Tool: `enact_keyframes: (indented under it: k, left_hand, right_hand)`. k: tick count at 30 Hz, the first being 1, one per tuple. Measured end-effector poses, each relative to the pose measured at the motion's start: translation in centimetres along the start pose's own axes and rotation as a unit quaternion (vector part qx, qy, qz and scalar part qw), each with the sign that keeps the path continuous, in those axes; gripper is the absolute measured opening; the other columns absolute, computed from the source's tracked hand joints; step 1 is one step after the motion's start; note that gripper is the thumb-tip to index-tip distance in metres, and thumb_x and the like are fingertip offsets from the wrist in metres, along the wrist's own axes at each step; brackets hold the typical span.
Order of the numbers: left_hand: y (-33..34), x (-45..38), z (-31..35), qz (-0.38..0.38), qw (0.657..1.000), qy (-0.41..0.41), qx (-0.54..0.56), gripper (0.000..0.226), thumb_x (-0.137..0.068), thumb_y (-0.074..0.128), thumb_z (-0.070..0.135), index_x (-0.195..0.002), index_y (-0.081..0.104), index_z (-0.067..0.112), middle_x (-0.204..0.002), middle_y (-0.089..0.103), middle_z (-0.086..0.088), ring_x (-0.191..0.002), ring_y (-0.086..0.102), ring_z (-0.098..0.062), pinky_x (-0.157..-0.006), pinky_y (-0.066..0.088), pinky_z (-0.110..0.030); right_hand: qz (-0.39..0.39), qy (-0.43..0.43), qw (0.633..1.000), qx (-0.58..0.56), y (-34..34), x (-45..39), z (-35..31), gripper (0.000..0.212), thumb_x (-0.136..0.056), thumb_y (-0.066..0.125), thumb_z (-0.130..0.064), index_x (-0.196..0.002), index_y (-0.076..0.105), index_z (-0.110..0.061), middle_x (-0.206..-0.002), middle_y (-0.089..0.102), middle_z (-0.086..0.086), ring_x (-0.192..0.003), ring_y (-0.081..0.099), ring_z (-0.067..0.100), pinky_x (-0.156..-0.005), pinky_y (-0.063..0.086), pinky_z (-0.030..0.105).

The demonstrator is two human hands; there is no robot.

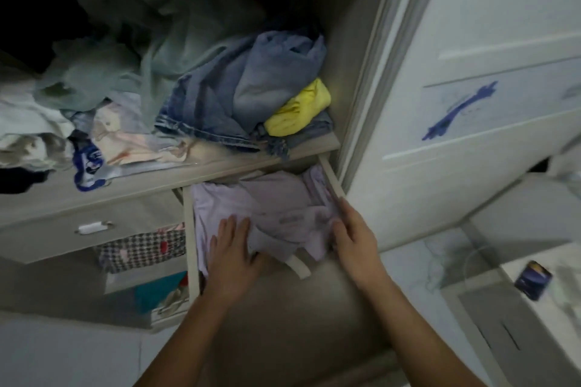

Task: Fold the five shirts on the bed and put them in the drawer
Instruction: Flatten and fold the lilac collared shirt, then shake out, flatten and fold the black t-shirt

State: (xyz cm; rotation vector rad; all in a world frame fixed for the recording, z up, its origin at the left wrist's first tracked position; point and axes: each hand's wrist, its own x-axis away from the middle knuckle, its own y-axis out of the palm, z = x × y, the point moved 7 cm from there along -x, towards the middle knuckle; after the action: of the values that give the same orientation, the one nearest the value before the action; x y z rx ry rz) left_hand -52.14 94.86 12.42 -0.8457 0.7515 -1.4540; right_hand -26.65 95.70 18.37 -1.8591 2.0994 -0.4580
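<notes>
Shirts of pale lilac (270, 214) lie in the pulled-out drawer (188, 229), so at least part of the putting away is done; how many of the five sit in that layer cannot be told, and the bed is out of view, so what remains there is unknown. The left hand (234, 256) lies flat on the near left part of the fabric inside the drawer, its grip spread, fingers straight and pressing the cloth down. The right hand (355, 239) sits at the drawer's right side, fingers extended along the rail and against the fabric edge; it seems to tuck rather than pinch, though blur leaves this uncertain. Both forearms reach in from below the drawer. Above the drawer, a shelf (195, 173) carries loose jeans (204, 110) and a yellow garment (298, 110). I judge this a settling step, with closing the drawer not yet done.
</notes>
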Motion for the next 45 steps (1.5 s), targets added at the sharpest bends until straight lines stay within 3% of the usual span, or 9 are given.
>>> enact_keyframes:
  k: [5,8,13,19,24,29,37,41,45]
  left_hand:
    - [-1.3,5.5,8.2,0.062,0.946,0.013,0.319,0.046,-0.097,0.061,0.016,-0.141,0.047,0.023,-0.139,0.051,0.020,-0.118,0.046,0.012,-0.096,0.032,-0.002]
    - [1.2,10.2,14.6,-0.017,0.904,0.045,0.426,0.042,-0.097,0.059,0.007,-0.125,0.053,0.037,-0.128,0.056,0.027,-0.114,0.052,0.015,-0.102,0.040,-0.017]
    - [7.1,20.2,23.3,-0.171,0.860,0.141,0.459,0.040,-0.087,0.054,0.018,-0.126,0.060,0.023,-0.124,0.066,0.009,-0.116,0.060,-0.005,-0.096,0.046,-0.017]
    - [17.2,35.8,31.1,-0.399,0.811,0.226,0.364,0.042,-0.095,0.055,-0.005,-0.120,0.065,0.027,-0.119,0.069,0.006,-0.115,0.063,-0.008,-0.086,0.053,-0.019]
    - [24.2,50.4,36.0,-0.564,0.720,0.338,0.223,0.040,-0.098,0.053,0.000,-0.113,0.064,0.035,-0.113,0.070,0.011,-0.105,0.066,-0.003,-0.076,0.056,-0.017]
    - [31.5,64.1,37.3,-0.685,0.611,0.393,0.063,0.036,-0.097,0.059,0.010,-0.107,0.066,0.044,-0.093,0.071,-0.003,-0.073,0.065,-0.006,-0.063,0.054,-0.017]
    - [50.0,82.9,32.2,-0.733,0.465,0.448,-0.213,0.039,-0.093,0.065,0.010,-0.128,0.052,0.019,-0.123,0.059,0.000,-0.097,0.062,-0.010,-0.069,0.051,-0.013]
    - [60.9,90.0,31.7,-0.693,0.422,0.516,-0.274,0.068,-0.090,0.071,0.019,-0.148,0.037,0.009,-0.136,0.051,-0.003,-0.128,0.051,-0.027,-0.100,0.042,-0.033]
    - [69.4,92.2,31.6,-0.685,0.480,0.445,-0.319,0.071,-0.087,0.074,0.033,-0.144,0.041,0.007,-0.137,0.056,-0.009,-0.123,0.056,-0.030,-0.105,0.046,-0.044]
  right_hand:
    - [0.143,0.121,0.973,-0.133,-8.3,9.3,4.0,0.038,-0.103,0.047,-0.019,-0.141,0.050,-0.022,-0.143,0.053,-0.005,-0.126,0.052,0.003,-0.106,0.037,0.019]
    - [0.213,0.156,0.953,-0.148,-12.7,17.2,6.5,0.037,-0.104,0.047,-0.020,-0.140,0.051,-0.023,-0.140,0.055,-0.007,-0.127,0.052,0.005,-0.113,0.039,0.034]
    - [0.340,0.207,0.902,-0.165,-18.2,32.2,10.3,0.036,-0.103,0.047,-0.015,-0.138,0.053,-0.019,-0.138,0.056,-0.006,-0.126,0.054,0.008,-0.112,0.040,0.036]
    - [0.513,0.276,0.790,-0.188,-21.8,54.8,13.4,0.034,-0.102,0.049,-0.009,-0.134,0.054,-0.019,-0.131,0.058,-0.007,-0.113,0.053,-0.009,-0.092,0.041,0.004]
    - [0.659,0.337,0.629,-0.237,-20.0,71.2,15.8,0.031,-0.103,0.048,-0.015,-0.127,0.056,-0.032,-0.132,0.059,-0.010,-0.122,0.055,0.004,-0.106,0.043,0.025]
    - [0.755,0.389,0.448,-0.278,-15.8,83.7,18.4,0.029,-0.103,0.048,-0.027,-0.114,0.052,-0.054,-0.127,0.058,-0.024,-0.119,0.054,-0.003,-0.104,0.042,0.023]
    - [0.787,0.454,0.224,-0.353,-9.7,94.3,29.7,0.035,-0.102,0.050,-0.025,-0.136,0.050,-0.033,-0.134,0.056,-0.011,-0.114,0.055,0.005,-0.097,0.042,0.022]
    - [0.751,0.492,0.218,-0.383,-8.6,95.3,38.2,0.038,-0.100,0.051,-0.021,-0.138,0.049,-0.026,-0.138,0.056,-0.004,-0.122,0.056,0.014,-0.105,0.043,0.030]
    - [0.737,0.500,0.216,-0.401,-8.9,95.9,45.0,0.049,-0.101,0.048,-0.024,-0.149,0.039,-0.020,-0.147,0.049,0.001,-0.131,0.049,0.017,-0.110,0.036,0.027]
